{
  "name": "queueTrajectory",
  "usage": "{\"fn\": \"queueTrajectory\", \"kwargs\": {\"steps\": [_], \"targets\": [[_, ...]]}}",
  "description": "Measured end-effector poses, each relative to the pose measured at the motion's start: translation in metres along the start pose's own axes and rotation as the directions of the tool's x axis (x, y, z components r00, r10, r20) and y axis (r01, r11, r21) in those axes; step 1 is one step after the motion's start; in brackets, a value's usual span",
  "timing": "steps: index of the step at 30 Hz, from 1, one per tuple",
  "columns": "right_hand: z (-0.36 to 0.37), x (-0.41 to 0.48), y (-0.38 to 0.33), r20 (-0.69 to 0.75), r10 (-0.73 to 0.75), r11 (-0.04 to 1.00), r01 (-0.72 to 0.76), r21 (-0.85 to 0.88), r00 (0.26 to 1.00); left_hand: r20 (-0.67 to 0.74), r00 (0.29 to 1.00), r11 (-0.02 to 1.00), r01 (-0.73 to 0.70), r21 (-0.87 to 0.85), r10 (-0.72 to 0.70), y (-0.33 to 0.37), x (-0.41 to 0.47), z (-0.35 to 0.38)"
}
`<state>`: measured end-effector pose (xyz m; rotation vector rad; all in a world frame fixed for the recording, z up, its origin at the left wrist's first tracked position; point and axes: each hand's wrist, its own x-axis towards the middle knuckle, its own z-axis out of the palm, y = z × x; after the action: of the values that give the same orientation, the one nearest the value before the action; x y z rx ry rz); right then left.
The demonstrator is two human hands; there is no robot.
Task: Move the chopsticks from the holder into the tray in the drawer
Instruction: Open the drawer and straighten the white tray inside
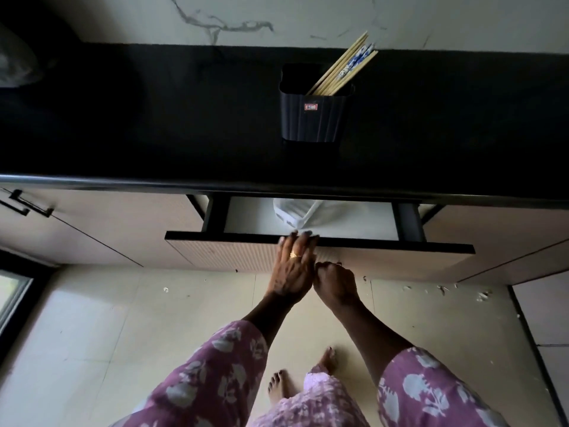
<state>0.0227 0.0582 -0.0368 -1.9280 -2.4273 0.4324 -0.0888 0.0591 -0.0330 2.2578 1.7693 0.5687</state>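
Several wooden chopsticks (343,69), some in blue-patterned wrappers, lean to the right in a black ribbed holder (312,118) on the black counter. Below the counter a drawer (385,249) stands partly pulled out. Inside it lies a white tray (295,212), half hidden under the counter's edge. My left hand (292,266), with a ring on one finger, has its fingers hooked over the top edge of the drawer front. My right hand (335,285) is a closed fist against the drawer front, just right of the left hand, and I see nothing in it.
The black counter (154,118) runs across the whole view below a white marbled wall. Closed cabinet fronts flank the drawer, with a black handle (29,206) at left. Small scraps litter the pale tiled floor (443,289). My bare feet (295,377) stand below.
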Motion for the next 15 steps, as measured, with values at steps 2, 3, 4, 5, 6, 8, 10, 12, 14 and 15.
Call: {"fn": "queueTrajectory", "kwargs": {"steps": [2,3,4,5,6,8,10,12,14,15], "targets": [[-0.015,-0.014,-0.011,-0.168,-0.176,0.980,0.157,-0.119,0.970,0.048,0.987,0.988,0.153,-0.003,-0.152,-0.007,-0.001,-0.010],[-0.022,-0.019,-0.015,-0.249,-0.246,0.962,0.204,-0.183,0.937,0.068,0.978,0.980,0.198,0.028,-0.200,-0.011,-0.003,-0.012],[-0.028,-0.023,-0.018,-0.278,-0.275,0.953,0.223,-0.205,0.920,0.090,0.971,0.974,0.215,0.072,-0.221,-0.014,-0.006,-0.012],[-0.031,-0.026,-0.019,-0.287,-0.294,0.947,0.236,-0.218,0.912,0.112,0.967,0.970,0.217,0.109,-0.229,-0.014,-0.009,-0.012],[-0.034,-0.028,-0.018,-0.280,-0.295,0.947,0.241,-0.210,0.914,0.130,0.963,0.968,0.219,0.127,-0.235,-0.013,-0.014,-0.012],[-0.036,-0.038,-0.015,-0.221,-0.287,0.949,0.246,-0.198,0.932,0.119,0.959,0.963,0.243,0.118,-0.257,-0.006,-0.027,-0.013],[-0.034,-0.051,-0.012,-0.165,-0.269,0.954,0.239,-0.181,0.949,0.102,0.955,0.957,0.268,0.109,-0.279,0.001,-0.042,-0.012],[-0.030,-0.064,-0.012,-0.130,-0.238,0.965,0.220,-0.140,0.963,0.098,0.954,0.956,0.273,0.112,-0.284,0.006,-0.056,-0.011],[-0.026,-0.077,-0.013,-0.103,-0.237,0.971,0.231,-0.066,0.966,0.088,0.957,0.955,0.265,0.135,-0.278,0.010,-0.070,-0.013],[-0.023,-0.084,-0.014,-0.083,-0.234,0.972,0.230,-0.048,0.969,0.086,0.957,0.954,0.263,0.145,-0.277,0.012,-0.077,-0.013]]}}
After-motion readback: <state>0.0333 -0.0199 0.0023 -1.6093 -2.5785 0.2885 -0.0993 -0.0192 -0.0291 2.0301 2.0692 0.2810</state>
